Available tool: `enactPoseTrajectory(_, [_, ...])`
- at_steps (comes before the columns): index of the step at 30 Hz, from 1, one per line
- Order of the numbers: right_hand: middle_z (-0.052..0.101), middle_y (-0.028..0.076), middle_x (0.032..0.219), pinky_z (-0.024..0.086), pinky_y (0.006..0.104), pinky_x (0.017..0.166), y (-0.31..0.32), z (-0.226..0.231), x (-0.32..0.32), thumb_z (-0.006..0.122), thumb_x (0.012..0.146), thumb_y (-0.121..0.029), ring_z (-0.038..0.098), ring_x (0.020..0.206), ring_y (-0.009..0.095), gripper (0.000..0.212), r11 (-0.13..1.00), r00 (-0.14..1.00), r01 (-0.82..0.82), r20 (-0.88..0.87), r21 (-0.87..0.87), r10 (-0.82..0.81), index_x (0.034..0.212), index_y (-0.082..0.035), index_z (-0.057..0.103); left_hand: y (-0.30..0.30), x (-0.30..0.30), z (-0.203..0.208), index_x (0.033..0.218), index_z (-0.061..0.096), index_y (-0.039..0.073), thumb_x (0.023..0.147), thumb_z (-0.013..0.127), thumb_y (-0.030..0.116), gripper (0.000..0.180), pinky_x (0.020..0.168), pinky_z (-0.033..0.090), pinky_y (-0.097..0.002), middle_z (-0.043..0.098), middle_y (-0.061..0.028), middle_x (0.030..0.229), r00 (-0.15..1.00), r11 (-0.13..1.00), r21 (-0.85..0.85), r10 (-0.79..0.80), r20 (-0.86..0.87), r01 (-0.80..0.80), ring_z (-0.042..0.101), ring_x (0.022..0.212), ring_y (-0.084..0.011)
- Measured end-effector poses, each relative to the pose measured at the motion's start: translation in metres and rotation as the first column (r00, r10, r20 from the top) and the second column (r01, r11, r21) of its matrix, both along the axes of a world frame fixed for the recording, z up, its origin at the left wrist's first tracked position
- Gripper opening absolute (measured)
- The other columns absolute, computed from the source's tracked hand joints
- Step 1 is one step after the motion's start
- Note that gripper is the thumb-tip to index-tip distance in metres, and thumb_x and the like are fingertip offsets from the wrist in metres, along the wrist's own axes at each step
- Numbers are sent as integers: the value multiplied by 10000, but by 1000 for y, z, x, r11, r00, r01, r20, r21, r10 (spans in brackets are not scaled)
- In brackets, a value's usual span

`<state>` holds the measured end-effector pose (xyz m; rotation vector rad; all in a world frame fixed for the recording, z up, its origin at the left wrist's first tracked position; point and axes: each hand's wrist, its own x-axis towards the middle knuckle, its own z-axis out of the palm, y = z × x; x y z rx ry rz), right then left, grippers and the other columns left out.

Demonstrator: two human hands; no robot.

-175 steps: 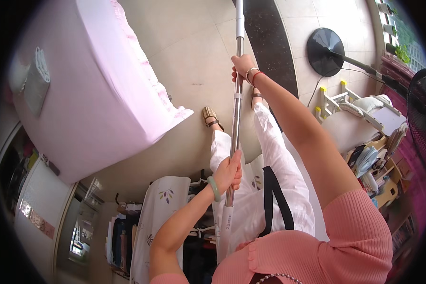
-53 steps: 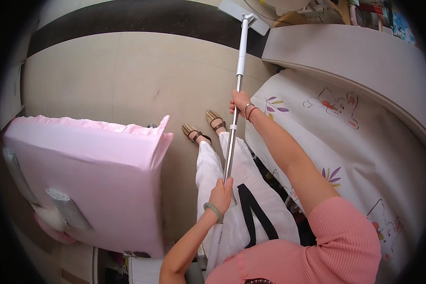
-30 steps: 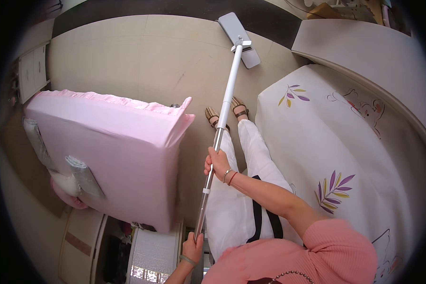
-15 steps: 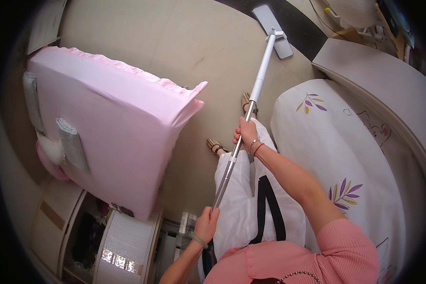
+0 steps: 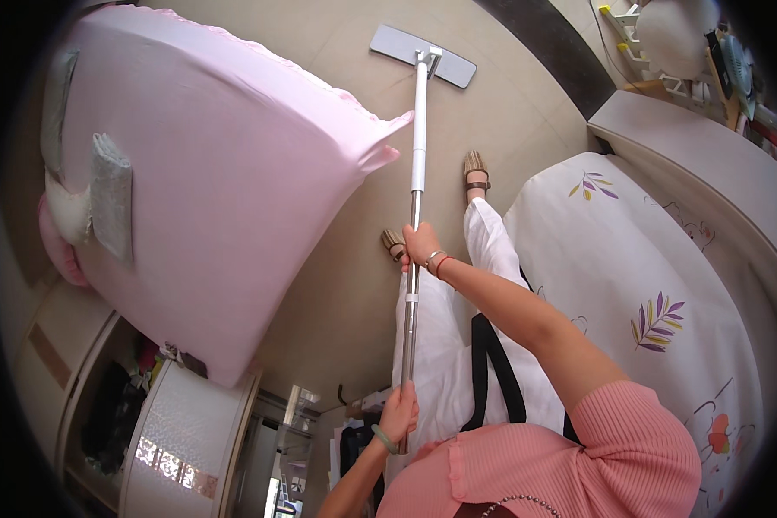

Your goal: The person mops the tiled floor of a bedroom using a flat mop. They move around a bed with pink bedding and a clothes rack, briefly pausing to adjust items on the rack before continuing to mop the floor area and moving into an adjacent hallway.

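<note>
mop head (image 5: 453, 69) is best pressed flat
pole (image 5: 419, 129) is wrapped in closed grip: left hand (image 5: 399, 413) below right hand (image 5: 420, 243)

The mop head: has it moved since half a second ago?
Yes. The mop head then overlapped the dark floor strip; now it is off it, leftward, closer to the pink-covered bed.

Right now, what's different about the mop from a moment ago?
The mop head moved left, off the dark strip onto pale floor, closer to the pink bed. Nothing was let go: left fingers and right fingers stay around the pole.
</note>
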<state>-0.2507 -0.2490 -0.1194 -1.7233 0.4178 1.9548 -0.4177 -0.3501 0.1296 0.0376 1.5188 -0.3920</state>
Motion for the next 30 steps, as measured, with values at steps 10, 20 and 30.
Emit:
enactPoseTrajectory(10, [505,140,585,495,397,332,-73,36,-131,438,875,-172,555,407,245,272,978,954,-150,238,-142,181,760,72,407,-57,-141,19,733,366,101,929,289,495,447,353,206,-224,266,24,492,972,943,-288,205,116,-164,209,379,-66])
enactPoseTrajectory(20, [516,162,638,476,400,332,-167,71,-275,454,857,-172,536,392,248,270,952,984,-136,73,-275,162,912,61,329,-122,-290,77,709,440,96,907,341,520,478,363,202,-207,335,43,496,995,972,-226,-48,83,65,266,388,-57])
enactPoseTrajectory(30, [521,173,635,489,405,339,-159,29,-233,454,844,-116,567,412,268,258,984,979,-167,108,-64,173,912,64,282,-79,-255,38,729,366,106,917,303,514,454,350,201,-206,274,36,507,973,879,-463,192,126,-114,217,385,-60])
